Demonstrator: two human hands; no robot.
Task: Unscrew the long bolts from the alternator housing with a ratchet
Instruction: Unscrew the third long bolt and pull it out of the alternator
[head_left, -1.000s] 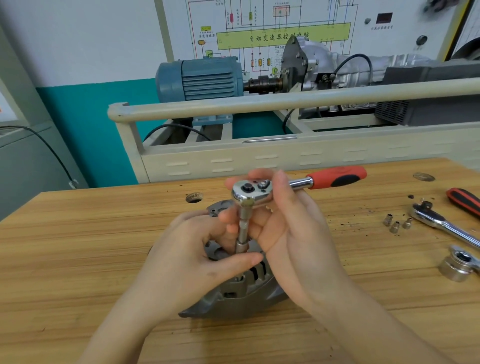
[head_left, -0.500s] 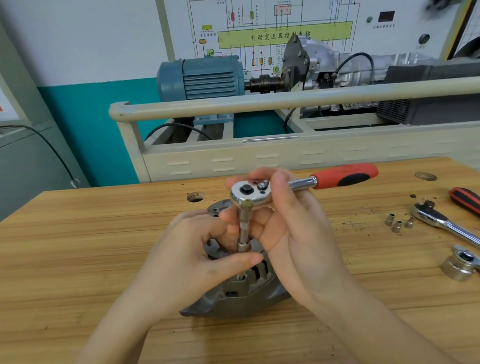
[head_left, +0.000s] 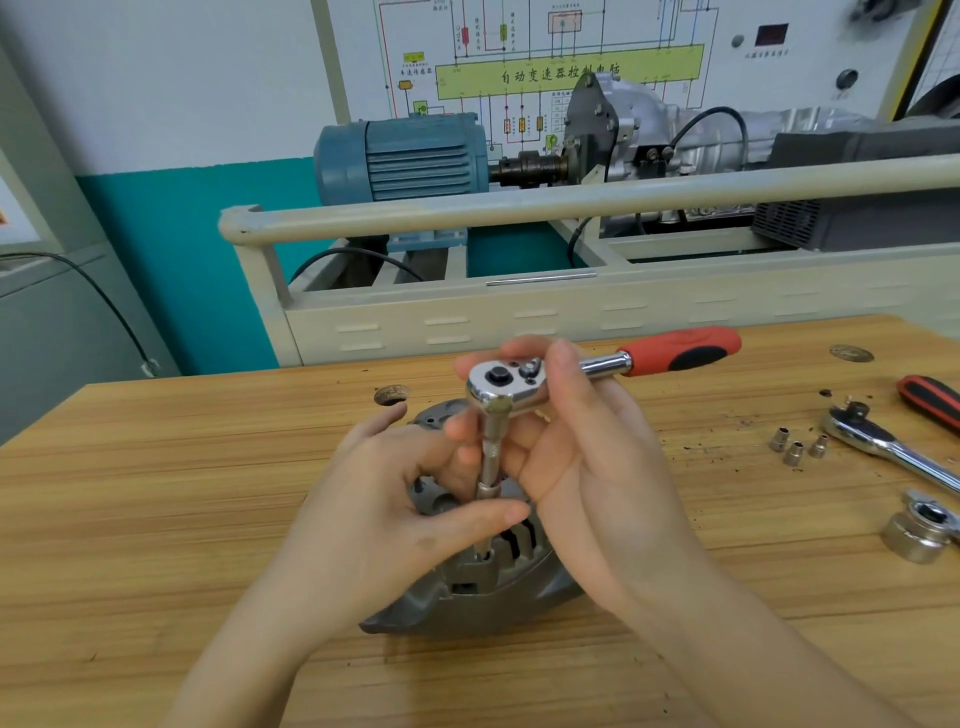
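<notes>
My right hand (head_left: 587, 467) grips the ratchet (head_left: 506, 387) head, handle pointing to 3 o'clock, while my left hand (head_left: 384, 525) pinches its upright extension (head_left: 488, 462) above the alternator housing (head_left: 467, 597)

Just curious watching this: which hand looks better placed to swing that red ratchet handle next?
Probably the right hand: it holds the ratchet at its head, nearest the handle. The left hand pinches the extension below.
</notes>
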